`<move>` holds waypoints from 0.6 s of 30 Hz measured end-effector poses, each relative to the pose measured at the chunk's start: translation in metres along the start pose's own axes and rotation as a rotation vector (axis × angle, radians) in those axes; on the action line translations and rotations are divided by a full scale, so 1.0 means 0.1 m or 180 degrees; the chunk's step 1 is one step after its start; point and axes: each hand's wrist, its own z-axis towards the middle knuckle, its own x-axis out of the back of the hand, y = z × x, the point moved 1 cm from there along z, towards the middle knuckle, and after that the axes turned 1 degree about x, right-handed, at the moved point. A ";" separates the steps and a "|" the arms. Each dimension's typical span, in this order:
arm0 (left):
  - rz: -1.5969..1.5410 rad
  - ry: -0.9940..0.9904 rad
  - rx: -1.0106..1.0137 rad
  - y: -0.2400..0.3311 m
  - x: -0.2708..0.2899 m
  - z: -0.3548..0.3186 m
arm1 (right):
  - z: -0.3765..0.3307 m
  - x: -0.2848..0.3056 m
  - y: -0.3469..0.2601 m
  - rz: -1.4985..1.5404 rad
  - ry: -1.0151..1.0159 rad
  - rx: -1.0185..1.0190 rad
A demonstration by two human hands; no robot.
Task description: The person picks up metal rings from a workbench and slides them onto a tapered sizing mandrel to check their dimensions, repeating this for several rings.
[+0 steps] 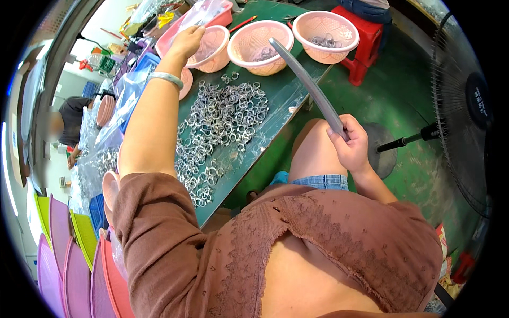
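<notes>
My right hand (pixel 351 143) is closed around the lower end of a long grey bar (pixel 313 93), which slants up and left past the table edge. Far forward on the left, my left hand (pixel 185 42) reaches over the rim of a pink basket (pixel 212 61). Its fingers are bent together, and anything between them is too small to make out. A clear plastic bag (pixel 204 11) lies just beyond those fingers. Below, many silver metal rings (pixel 225 114) are spread in a loose heap on the green table (pixel 278 114).
Two more pink baskets, one in the middle (pixel 244 45) and one at right (pixel 342 32), hold small grey pieces. A red pencil (pixel 243 24) lies behind them. A red stool (pixel 363 50) and a black fan (pixel 466 106) stand right. Colourful baskets (pixel 74 265) stack lower left; another person (pixel 71 122) is beyond.
</notes>
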 end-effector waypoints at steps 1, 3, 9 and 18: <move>-0.0176 -0.0092 0.0019 -0.06 0.03 -0.06 | 0.00 -0.04 -0.01 -0.0022 -0.0033 0.0040; -0.0278 -0.0060 -0.0160 -0.16 0.06 -0.21 | 0.00 -0.11 -0.03 0.0040 -0.0103 0.0057; 0.0725 -0.0850 -0.0215 -0.11 -0.22 -1.08 | -0.04 -0.27 -0.07 -0.0014 -0.0336 0.0167; 0.0748 -0.0680 0.0056 -0.27 -0.62 -1.38 | -0.05 -0.46 -0.14 -0.0168 -0.0526 0.0148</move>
